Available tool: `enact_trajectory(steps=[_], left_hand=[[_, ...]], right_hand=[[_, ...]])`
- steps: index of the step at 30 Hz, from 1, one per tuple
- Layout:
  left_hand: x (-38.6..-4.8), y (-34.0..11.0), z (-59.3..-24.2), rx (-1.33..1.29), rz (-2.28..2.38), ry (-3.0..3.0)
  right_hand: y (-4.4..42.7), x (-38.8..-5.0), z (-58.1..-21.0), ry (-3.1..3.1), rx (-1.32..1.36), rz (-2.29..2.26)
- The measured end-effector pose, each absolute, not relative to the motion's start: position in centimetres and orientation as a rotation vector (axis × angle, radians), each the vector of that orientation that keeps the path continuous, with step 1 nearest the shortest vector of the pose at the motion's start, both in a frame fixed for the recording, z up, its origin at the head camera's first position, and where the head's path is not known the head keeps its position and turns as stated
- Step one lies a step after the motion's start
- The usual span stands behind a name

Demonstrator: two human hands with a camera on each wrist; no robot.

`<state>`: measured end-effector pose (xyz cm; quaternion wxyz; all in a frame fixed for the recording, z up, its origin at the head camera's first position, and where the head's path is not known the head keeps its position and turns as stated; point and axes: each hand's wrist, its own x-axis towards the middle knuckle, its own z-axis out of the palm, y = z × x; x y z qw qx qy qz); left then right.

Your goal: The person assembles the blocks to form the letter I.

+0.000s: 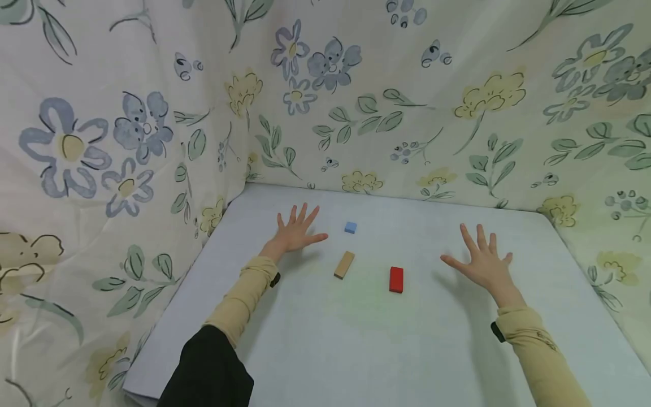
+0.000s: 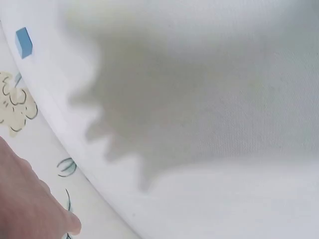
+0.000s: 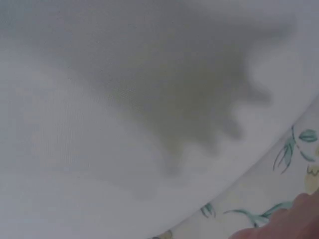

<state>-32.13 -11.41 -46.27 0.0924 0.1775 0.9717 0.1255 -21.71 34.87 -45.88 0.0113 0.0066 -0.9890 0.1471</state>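
Note:
My left hand (image 1: 293,234) is held above the white table with its fingers spread, holding nothing. Just right of it lies a small blue block (image 1: 350,227), which also shows in the left wrist view near the upper left corner. A longer tan wooden block (image 1: 344,265) lies at a slant nearer to me. To its right is a red block (image 1: 396,280). Over the right part of the table my right hand (image 1: 485,264) is spread too, with nothing in it and apart from all the blocks. Both hands cast shadows on the surface.
The white table (image 1: 325,350) ends at a back edge against a hanging floral cloth (image 1: 376,141). More of this cloth covers the left and right sides. A dark sleeve (image 1: 208,367) shows at the bottom left.

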Motion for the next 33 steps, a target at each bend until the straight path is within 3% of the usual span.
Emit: enact_trajectory(steps=[33], left_hand=[[-29.4,-9.2,-46.0,0.925,0.747,2.588]], right_hand=[[31.5,-20.2,-45.8,-3.108,0.308,0.712]])
